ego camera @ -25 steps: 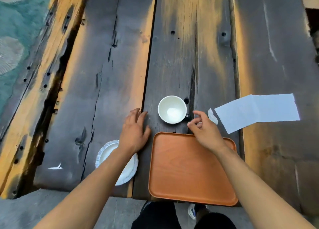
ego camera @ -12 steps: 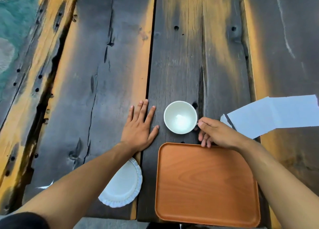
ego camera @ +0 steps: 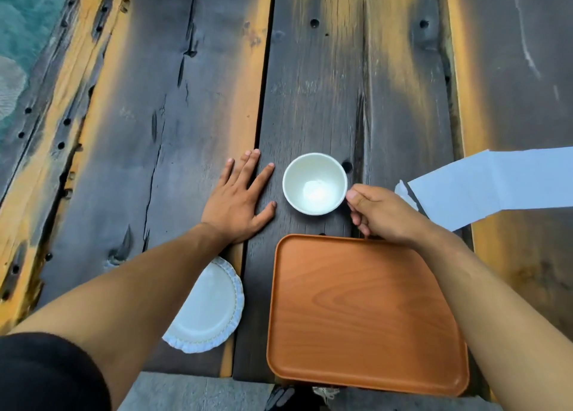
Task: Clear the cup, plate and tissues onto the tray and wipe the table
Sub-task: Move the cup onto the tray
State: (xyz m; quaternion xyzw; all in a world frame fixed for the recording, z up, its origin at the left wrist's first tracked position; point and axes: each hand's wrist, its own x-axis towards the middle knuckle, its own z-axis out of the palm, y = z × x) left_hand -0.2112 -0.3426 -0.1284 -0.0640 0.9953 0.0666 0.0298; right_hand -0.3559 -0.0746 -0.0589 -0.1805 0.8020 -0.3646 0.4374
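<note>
A white cup (ego camera: 314,183) stands on the dark plank table just beyond the orange tray (ego camera: 362,311). My right hand (ego camera: 381,214) is curled at the cup's right side, thumb against its rim, gripping the handle, which the fingers hide. Left of the cup, my left hand (ego camera: 240,198) lies flat on the table with fingers spread. A white fluted plate (ego camera: 210,311) sits near the table's front edge, partly under my left forearm. A white tissue sheet (ego camera: 493,183) lies to the right, with a small torn tissue piece (ego camera: 402,190) beside my right hand.
The table (ego camera: 356,85) is made of weathered dark planks with deep cracks, gaps and bolt holes. Its left edge drops off toward teal ground (ego camera: 18,38). Grey paving and a shoe (ego camera: 322,393) show below the front edge.
My right hand moved from pinching above the tray's corner to closing on the cup's handle. My left hand spread flat on the table. The view shifted closer.
</note>
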